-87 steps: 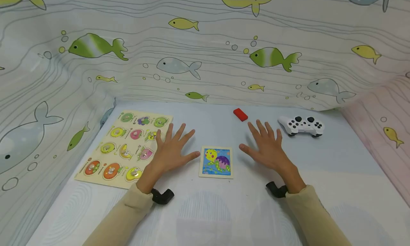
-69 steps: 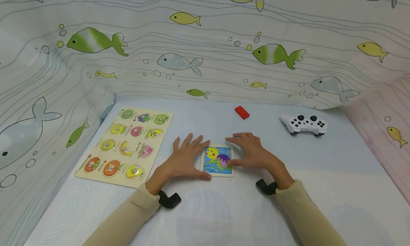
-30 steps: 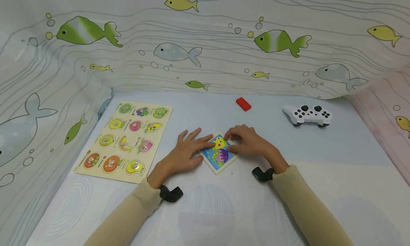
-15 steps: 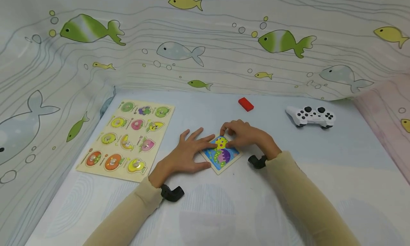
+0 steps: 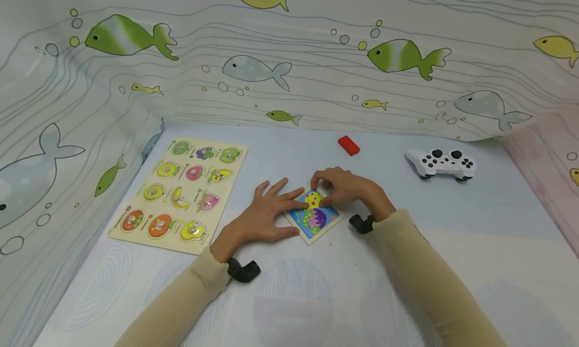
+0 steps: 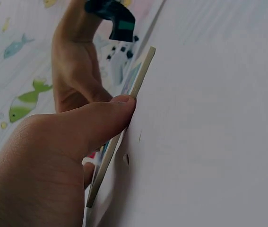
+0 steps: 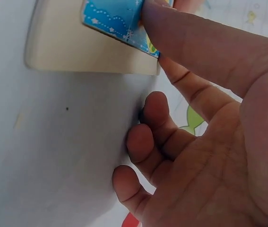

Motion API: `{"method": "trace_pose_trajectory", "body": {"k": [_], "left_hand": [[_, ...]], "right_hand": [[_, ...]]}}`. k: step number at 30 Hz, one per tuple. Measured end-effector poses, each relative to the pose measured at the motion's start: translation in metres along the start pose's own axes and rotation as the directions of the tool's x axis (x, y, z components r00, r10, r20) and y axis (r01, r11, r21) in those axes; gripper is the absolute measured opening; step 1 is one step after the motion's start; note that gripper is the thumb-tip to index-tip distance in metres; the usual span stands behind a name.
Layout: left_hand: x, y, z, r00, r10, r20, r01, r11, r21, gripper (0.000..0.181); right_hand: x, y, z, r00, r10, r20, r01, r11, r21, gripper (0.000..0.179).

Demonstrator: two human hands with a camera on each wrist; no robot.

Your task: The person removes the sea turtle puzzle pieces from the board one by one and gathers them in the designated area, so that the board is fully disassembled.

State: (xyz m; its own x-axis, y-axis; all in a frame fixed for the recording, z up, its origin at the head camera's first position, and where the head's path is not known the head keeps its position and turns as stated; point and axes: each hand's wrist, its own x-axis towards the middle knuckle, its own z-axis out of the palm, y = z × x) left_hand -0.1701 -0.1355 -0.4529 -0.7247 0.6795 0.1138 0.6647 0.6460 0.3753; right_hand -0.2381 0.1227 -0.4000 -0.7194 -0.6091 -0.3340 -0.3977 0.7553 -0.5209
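A small square turtle puzzle (image 5: 312, 226) lies turned cornerwise on the table, between the hands. My left hand (image 5: 268, 214) rests at its left side with fingers spread. One finger lies over the picture, and the left wrist view shows the thumb (image 6: 100, 118) against the board's edge (image 6: 145, 64). At the far corner, my right hand (image 5: 341, 184) pinches with thumb and index finger. Up close in the right wrist view, they grip a blue starred puzzle piece (image 7: 110, 19), its edge slanting away from the cream board's rim (image 7: 58, 52). The other right fingers curl loosely.
A wooden fruit peg puzzle (image 5: 178, 194) lies at the left. Behind the hands sits a red block (image 5: 349, 145). A white game controller (image 5: 441, 164) is at the back right. Fish-printed cloth (image 5: 258, 68) walls the back and sides.
Both hands have come in from apart onto the turtle puzzle. The puzzle has turned from square-on to cornerwise. In the last half second little moves, with the right hand staying at the far corner.
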Motion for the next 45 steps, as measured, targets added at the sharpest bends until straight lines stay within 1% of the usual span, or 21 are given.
{"method": "trace_pose_trajectory", "body": {"k": [7,13,15,18,22,30,38,42,45], "left_hand": [[-0.001,-0.001,0.000,1.000,0.007,-0.007,-0.007,1.000,-0.005,0.059],[0.000,0.000,0.000,1.000,0.012,-0.011,-0.012,1.000,-0.003,0.058],[0.000,0.000,0.000,1.000,0.013,-0.013,-0.013,1.000,-0.003,0.058],[0.000,0.001,0.001,1.000,0.015,-0.015,-0.015,1.000,-0.003,0.058],[0.000,0.001,0.001,1.000,0.014,-0.018,-0.014,1.000,-0.001,0.058],[0.000,0.001,0.000,1.000,0.009,-0.015,-0.009,1.000,0.002,0.058],[0.001,0.002,-0.001,1.000,0.013,-0.023,-0.013,1.000,0.000,0.057],[0.001,0.001,-0.001,1.000,0.010,-0.020,-0.010,1.000,0.000,0.057],[0.000,0.001,-0.001,1.000,0.007,-0.019,-0.007,1.000,-0.001,0.057]], "right_hand": [[0.004,0.001,-0.001,1.000,0.001,0.017,-0.002,1.000,0.026,0.032],[0.005,0.003,0.000,1.000,-0.007,0.014,0.006,0.998,0.070,0.033],[0.005,0.004,0.001,1.000,-0.023,0.013,0.021,0.996,0.088,0.033],[0.005,0.005,0.002,0.998,-0.067,0.009,0.065,0.989,0.134,0.034],[0.004,0.004,0.003,0.992,-0.129,-0.004,0.128,0.977,0.171,0.035],[0.000,0.002,0.006,0.992,-0.111,-0.059,0.119,0.979,0.165,0.036],[-0.003,-0.001,0.008,0.992,-0.101,-0.071,0.113,0.975,0.192,0.039],[-0.002,0.001,0.011,0.990,-0.090,-0.107,0.109,0.976,0.188,0.034],[-0.001,0.004,0.014,0.985,-0.092,-0.149,0.120,0.973,0.196,0.025]]}}
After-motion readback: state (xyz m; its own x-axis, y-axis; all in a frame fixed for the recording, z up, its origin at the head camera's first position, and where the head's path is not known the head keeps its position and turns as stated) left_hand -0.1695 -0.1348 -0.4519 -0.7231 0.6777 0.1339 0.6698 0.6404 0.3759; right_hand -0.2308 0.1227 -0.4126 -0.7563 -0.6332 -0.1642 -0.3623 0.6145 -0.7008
